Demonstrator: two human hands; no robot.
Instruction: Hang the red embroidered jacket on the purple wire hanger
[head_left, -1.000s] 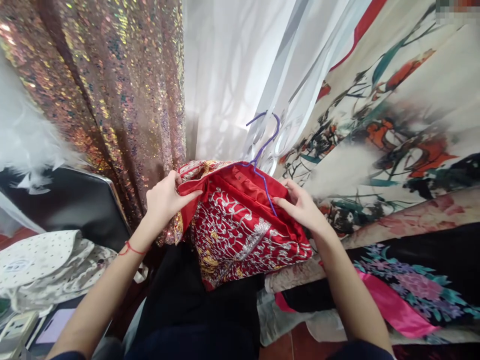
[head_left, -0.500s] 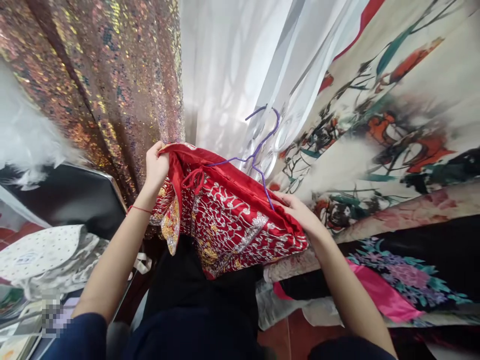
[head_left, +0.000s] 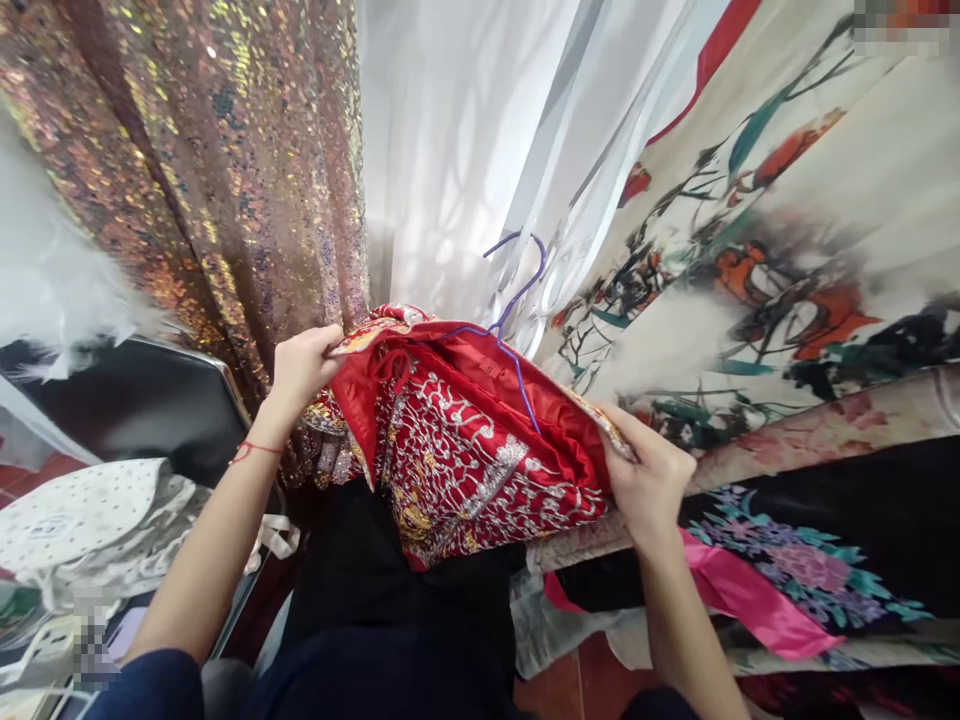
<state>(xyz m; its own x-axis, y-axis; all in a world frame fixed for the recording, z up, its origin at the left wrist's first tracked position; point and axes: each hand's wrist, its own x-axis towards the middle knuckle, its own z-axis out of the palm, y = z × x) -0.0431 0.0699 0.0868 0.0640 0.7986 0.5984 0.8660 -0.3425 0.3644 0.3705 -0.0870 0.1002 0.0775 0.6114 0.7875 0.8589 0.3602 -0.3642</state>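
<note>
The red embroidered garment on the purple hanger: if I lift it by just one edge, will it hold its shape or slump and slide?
The red embroidered garment already sags in folds between the left hand and right hand, so it is probably floppy. Its lining looks shiny, so likely slippery on the purple hanger. The dense embroidery may make it heavy.

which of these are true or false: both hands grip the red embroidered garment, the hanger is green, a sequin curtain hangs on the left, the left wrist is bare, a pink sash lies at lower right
1. Both hands grip the red embroidered garment. True: the left hand pinches its left edge, the right hand its right edge.
2. The hanger is green. False: it is purple wire.
3. A sequin curtain hangs on the left. True.
4. The left wrist is bare. False: a red string bracelet circles it.
5. A pink sash lies at lower right. True.
</note>
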